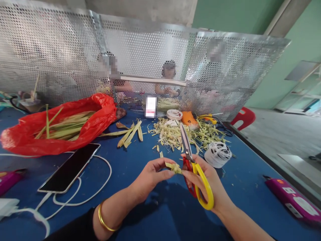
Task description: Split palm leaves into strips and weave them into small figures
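My left hand [152,174] pinches a small folded piece of green-yellow leaf [174,167] between thumb and fingers. My right hand [208,184] holds yellow-and-red handled scissors [198,177], blades pointing up and away, and its fingertips also touch the leaf piece. Both hands hover over the blue table [140,201], close together near its front middle. A gold bangle [104,219] sits on my left wrist.
A red plastic bag [97,117] of long green leaves lies at the left. A phone [70,169] on a white cable lies near it. Leaf scraps [175,134], a white thread spool [217,154] and pink devices [293,199] lie around. A perforated metal screen [150,53] stands behind, with people beyond it.
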A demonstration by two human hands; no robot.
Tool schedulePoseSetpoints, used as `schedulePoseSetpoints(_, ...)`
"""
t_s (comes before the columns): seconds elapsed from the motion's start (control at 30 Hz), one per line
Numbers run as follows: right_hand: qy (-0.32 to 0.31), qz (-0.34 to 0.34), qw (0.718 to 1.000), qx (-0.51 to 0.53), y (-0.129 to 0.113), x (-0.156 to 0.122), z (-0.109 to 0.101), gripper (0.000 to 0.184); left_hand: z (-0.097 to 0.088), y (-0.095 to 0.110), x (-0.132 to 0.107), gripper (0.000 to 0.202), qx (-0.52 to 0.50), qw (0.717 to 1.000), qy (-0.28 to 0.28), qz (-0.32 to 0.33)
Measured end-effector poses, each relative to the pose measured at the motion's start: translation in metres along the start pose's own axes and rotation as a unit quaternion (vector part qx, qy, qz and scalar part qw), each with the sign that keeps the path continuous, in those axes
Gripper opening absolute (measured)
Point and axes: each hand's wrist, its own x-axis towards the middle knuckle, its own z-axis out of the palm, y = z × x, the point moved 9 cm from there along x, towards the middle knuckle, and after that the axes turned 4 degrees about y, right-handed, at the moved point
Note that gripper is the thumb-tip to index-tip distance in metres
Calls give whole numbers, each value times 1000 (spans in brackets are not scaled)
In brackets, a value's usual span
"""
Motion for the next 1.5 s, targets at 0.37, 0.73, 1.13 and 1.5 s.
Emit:
schedulePoseSetpoints(0.37,19,-56,998,-33,-9,0,-2,48,-12,0,0,24,28,994,106,7)
schedulePoseSetpoints(0.73,19,-46,998,-25,-9,-1,-2,46,3,-20,-5,43,-33,991,41,-123)
schedulePoseSetpoints(1.13,74,-134,981,-116,-23,-2,-21,49,-18,13,-1,37,-111,989,92,-32)
schedulePoseSetpoints(1.5,5,-97,967,-236,-9,1,-16,58,-45,35,-3,24,-80,974,201,73)
